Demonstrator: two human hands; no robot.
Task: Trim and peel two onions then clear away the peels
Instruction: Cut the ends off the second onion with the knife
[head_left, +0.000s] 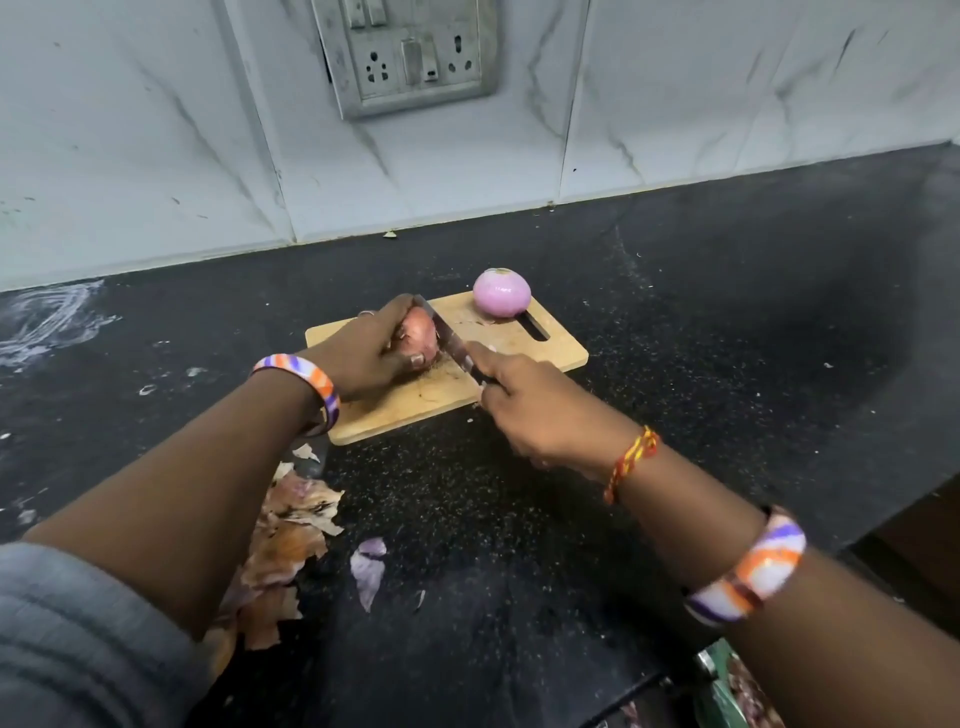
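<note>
Between the two hands, on a wooden cutting board (540, 358), lies an unpeeled onion (418, 332) with reddish-brown skin. The left hand (363, 353) curls over it from the left, fingers wrapped around its body and holding it on its side against the board. The right hand (530, 400) is clamped around the handle of a knife (449, 340), index finger stretched along the top of the blade. The blade runs away from the right hand and rests against the right end of the onion, just beside the left fingertips.

Judging by this, the step in hand is trimming the end off the second onion. The next move calls for a firm downward press or a short sawing stroke through that end, with the left fingers kept curled and clear of the edge. The round onion could roll, so the hold must stay steady.

Beyond the right hand, at the far corner of the board, sits a peeled onion (501, 292), smooth and pale pink-purple, its top cut flat, by the board's handle slot. It looks finished.

Below the left forearm, on the dark speckled counter (727, 338), lies a heap of papery brown peels (291, 540). One loose purple peel (369, 569) lies just to their right, nearer the body than both hands. These are yet to be cleared away.
</note>
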